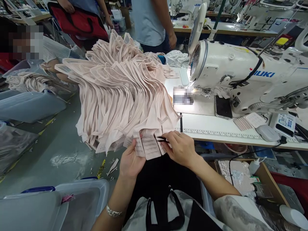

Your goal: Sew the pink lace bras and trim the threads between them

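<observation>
A big heap of pale pink bra pieces (pixel 120 96) with thin straps hangs over the table's front left corner. My left hand (pixel 132 162) is closed on the near end of one piece, a bra closure panel (pixel 150 147) with rows of stitching, thumb on top. From the right, my right hand (pixel 181 147) grips dark thread snips (pixel 163 139), their tips pointing left at the panel's right side. Whether the blades touch a thread is too small to tell. The fingers under the panel are hidden.
A white sewing machine (pixel 226 70) stands right of the heap. A phone (pixel 223 106), a card (pixel 255 120) and an earbud case (pixel 267 132) lie on the table. Plastic bins (pixel 103 189) sit lower left, an open carton (pixel 271 192) lower right. Other people stand behind.
</observation>
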Tool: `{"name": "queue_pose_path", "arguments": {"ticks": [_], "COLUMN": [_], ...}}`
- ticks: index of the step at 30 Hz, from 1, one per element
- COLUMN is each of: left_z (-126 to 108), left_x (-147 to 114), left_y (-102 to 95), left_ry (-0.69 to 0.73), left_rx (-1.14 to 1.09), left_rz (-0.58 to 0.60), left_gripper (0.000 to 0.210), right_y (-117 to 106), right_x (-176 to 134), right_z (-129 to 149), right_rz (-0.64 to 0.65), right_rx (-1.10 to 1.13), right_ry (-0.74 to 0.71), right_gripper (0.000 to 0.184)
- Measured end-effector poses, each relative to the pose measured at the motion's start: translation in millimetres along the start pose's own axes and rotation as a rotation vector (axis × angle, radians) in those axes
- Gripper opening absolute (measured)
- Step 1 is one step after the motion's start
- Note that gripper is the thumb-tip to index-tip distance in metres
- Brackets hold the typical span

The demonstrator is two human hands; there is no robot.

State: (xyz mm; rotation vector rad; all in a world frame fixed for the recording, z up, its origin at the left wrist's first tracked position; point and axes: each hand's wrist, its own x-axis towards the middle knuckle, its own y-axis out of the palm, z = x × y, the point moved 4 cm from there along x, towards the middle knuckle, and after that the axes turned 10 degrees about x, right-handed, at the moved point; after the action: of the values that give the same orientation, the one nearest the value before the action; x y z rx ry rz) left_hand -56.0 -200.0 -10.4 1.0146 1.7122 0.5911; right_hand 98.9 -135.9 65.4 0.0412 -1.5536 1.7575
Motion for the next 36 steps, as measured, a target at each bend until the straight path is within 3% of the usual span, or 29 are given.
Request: {"name": "queue_pose_path", "arguments": {"ticks": [10,13,16,18,22,28,33,36], "left_z": [2,1,2,6,22,33,31,28], "left_x": [-3,-2,-1,0,2,17,21,19], "left_y": [3.4,-1.7,-6.0,-5.0,1.9,3.6,3.9,3.2], "left_ry": [-0.029,-0.008,0.069,0.118,0.077,0.004,-0.007,-0.010], "left_rx": [0.010,0.068,0.194,0.305,0.492,0.657,0.733,0.746], "left_rz": [0.057,0.014,-0.053,-0.070,-0.051,-0.072,-0.097,-0.120], "left_gripper": [0.045,0.036,0.014,0.018,0.043,0.043,0.044,0.038], "right_y": [8,6,0,-2,3,15,24,18], "right_x": [3,2,-3,-7,-14,-16,-15,-17], "right_z": [-1,-9,-26,-38,-51,-49,-56,-61], "right_rz": [-0.097,-0.131,-0.169,-0.171,-0.041,0.179,0.213,0.176], "right_rx": [-0.091,-0.099,-0.066,-0.033,0.010,0.053,0.066,0.241], "right_ry": [-0.079,-0.010,0.122,0.202,0.289,0.298,0.313,0.318], "right_gripper": [0.019,0.018,0.017,0.017,0.021,0.028,0.010,0.017]}}
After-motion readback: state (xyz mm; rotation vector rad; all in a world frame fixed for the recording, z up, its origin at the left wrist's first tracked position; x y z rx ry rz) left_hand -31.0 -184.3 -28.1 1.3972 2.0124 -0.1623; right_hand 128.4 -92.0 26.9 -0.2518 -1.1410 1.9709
